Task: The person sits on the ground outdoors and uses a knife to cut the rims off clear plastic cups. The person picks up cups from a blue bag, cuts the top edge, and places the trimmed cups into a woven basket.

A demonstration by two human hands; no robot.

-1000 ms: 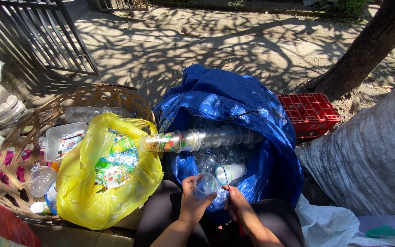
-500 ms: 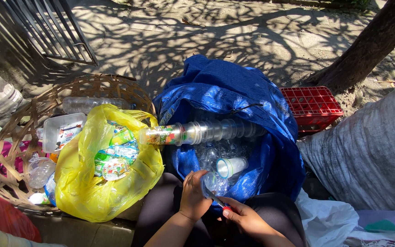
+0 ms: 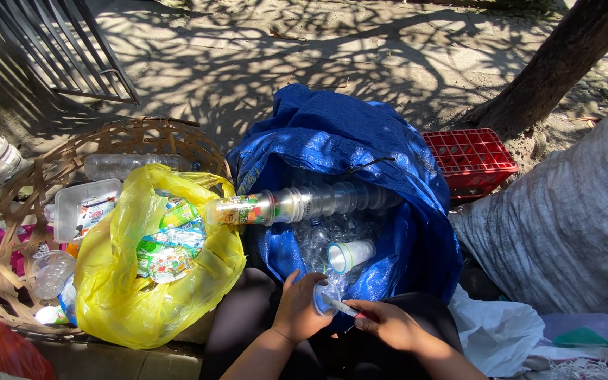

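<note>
Fingers of your left hand (image 3: pixel 302 309) wrap a clear cup (image 3: pixel 326 298) at its rim, low over your lap, just before the blue bag (image 3: pixel 360 141). Your right hand (image 3: pixel 388 325) pinches a thin blade (image 3: pixel 339 305) laid across the cup mouth. Keep the cup steady and the edge angled away from the left fingers. A cup stack (image 3: pixel 304 204) lies across the bag mouth; a yellow bag (image 3: pixel 121 295) sits in the wicker basket (image 3: pixel 8 211) at left. Dirt ground, red crate (image 3: pixel 469 158) and tree beyond.

clear plastic cup (image 3: pixel 326 299), woven wicker basket (image 3: pixel 8 232)
</note>
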